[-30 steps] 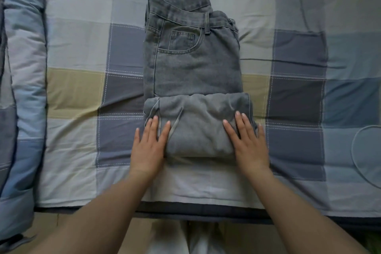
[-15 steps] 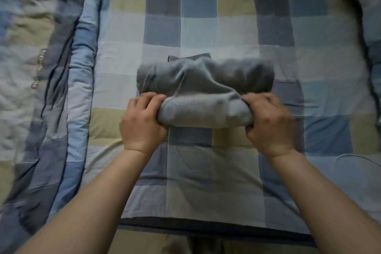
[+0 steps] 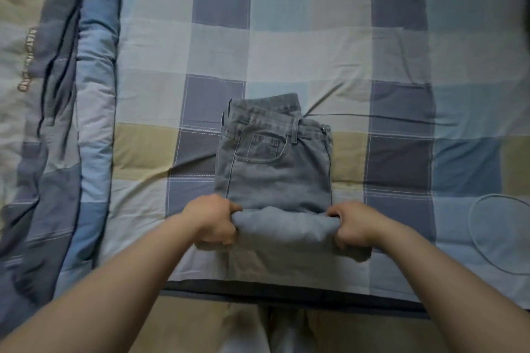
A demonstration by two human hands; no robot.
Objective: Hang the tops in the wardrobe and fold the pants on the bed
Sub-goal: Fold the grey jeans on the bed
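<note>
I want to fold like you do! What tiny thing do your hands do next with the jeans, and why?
Probably lower the fold and let go. The left hand and right hand each grip an end of the near folded edge of the grey jeans, while the waistband end already lies flat on the checked bedsheet. Setting the edge down would finish the fold.

One pair of grey jeans [image 3: 275,175], one checked sheet [image 3: 315,46], one rolled quilt [image 3: 71,123], two hands.

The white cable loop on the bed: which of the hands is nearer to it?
Right. The right hand grips the folded jeans at their right end, on the side of the cable loop; the left hand grips the far, left end.
</note>
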